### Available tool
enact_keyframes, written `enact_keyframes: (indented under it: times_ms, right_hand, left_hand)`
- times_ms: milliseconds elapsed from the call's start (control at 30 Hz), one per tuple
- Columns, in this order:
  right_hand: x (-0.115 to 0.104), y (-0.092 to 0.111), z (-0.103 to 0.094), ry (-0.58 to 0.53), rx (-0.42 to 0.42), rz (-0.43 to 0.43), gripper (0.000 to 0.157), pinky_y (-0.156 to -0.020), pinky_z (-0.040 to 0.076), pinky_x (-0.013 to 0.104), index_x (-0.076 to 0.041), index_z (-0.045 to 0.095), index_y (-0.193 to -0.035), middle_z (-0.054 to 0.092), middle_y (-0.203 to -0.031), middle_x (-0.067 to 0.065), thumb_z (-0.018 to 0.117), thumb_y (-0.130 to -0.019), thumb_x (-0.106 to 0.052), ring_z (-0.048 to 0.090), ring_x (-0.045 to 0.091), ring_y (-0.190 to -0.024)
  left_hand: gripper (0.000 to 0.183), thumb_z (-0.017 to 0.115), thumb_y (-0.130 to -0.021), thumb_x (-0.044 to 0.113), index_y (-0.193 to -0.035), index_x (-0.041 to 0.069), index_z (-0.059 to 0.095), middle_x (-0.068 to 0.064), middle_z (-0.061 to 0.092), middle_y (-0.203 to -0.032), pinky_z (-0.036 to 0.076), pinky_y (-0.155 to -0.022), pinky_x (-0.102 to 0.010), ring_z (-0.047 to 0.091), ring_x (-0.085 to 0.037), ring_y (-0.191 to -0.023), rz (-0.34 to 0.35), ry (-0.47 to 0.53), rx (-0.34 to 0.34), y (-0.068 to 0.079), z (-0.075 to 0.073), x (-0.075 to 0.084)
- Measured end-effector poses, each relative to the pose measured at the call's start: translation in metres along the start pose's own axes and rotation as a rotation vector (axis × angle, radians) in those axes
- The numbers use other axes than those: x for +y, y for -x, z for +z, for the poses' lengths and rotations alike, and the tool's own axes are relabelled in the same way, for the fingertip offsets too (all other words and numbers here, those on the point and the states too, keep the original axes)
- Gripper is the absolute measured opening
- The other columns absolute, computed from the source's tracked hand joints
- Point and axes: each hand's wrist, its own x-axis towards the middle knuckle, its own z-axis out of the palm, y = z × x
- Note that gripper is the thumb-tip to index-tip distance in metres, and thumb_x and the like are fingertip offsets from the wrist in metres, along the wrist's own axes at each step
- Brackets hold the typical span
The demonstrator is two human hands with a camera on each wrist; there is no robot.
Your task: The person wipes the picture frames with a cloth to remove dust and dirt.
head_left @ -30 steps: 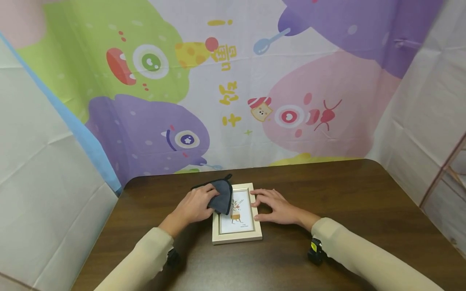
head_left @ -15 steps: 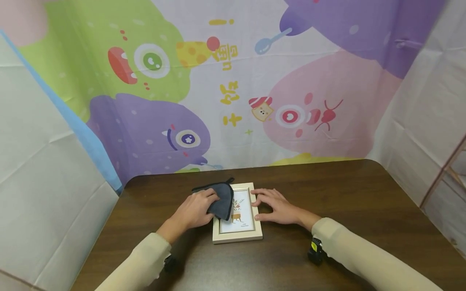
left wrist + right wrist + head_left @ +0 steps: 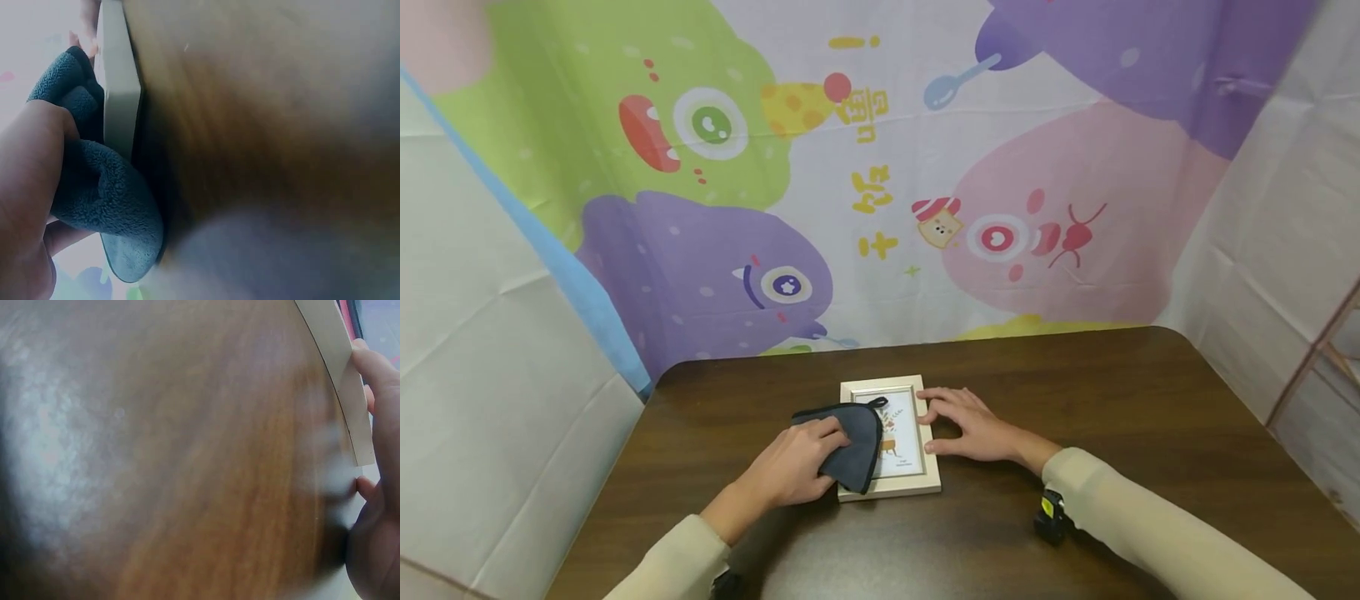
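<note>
A cream picture frame [image 3: 890, 492] with a potted-plant print lies flat on the table. My left hand [image 3: 790, 467] grips a dark grey-blue cloth [image 3: 854, 450] with black edging and a small loop, which covers the left part of the picture. In the left wrist view the cloth [image 3: 112, 187] bunches under the fingers and drapes over the frame's side [image 3: 122, 81]. My right hand [image 3: 973, 429] touches the frame's right border with thumb and fingertips spread along it. From the right wrist, the thumb [image 3: 372, 362] shows against the frame's edge [image 3: 340, 362].
The brown wooden table [image 3: 1075, 392] extends around the frame, with rounded far corners. A cartoon-printed curtain [image 3: 887, 317] hangs behind it, and pale fabric panels [image 3: 482, 333] stand at both sides. A black wrist camera [image 3: 1051, 517] sits at my right cuff.
My left hand has slid the cloth toward me, from the frame's upper left to its lower left. The frame's top-left corner is now uncovered. My right hand and the frame stay put.
</note>
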Motion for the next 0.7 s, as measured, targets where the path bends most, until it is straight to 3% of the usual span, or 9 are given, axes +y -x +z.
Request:
enact_keyframes:
  times_ms: [300,467,700]
  right_hand:
    - [0.002,0.000,0.002,0.009,0.002,-0.017,0.024,-0.129,0.014,0.090,-0.026,0.071,-0.115,0.051,-0.174,0.015,0.083,-0.102,-0.041,0.042,0.050,-0.163]
    - [0.000,0.000,0.001,0.000,-0.010,0.014,0.022,-0.131,0.012,0.089,-0.025,0.072,-0.115,0.050,-0.175,0.014,0.084,-0.102,-0.038,0.040,0.050,-0.165]
    - [0.000,0.000,0.001,0.010,-0.005,0.023,0.021,-0.131,0.012,0.088,-0.025,0.072,-0.115,0.051,-0.175,0.013,0.084,-0.102,-0.037,0.040,0.049,-0.166]
  left_hand:
    - [0.034,0.089,-0.081,0.013,-0.114,0.015,0.080,0.002,0.068,-0.104,0.062,-0.073,-0.028,0.068,-0.010,-0.086,0.087,0.033,0.027,0.018,-0.004,0.017]
    - [0.035,0.089,-0.078,0.014,-0.112,0.016,0.080,0.005,0.065,-0.099,0.057,-0.070,-0.022,0.059,-0.001,-0.079,0.165,0.045,0.085,0.025,0.000,0.018]
    - [0.038,0.089,-0.074,0.014,-0.111,0.016,0.079,0.006,0.065,-0.098,0.057,-0.070,-0.022,0.059,-0.002,-0.080,0.212,0.034,0.139,0.026,0.004,0.015]
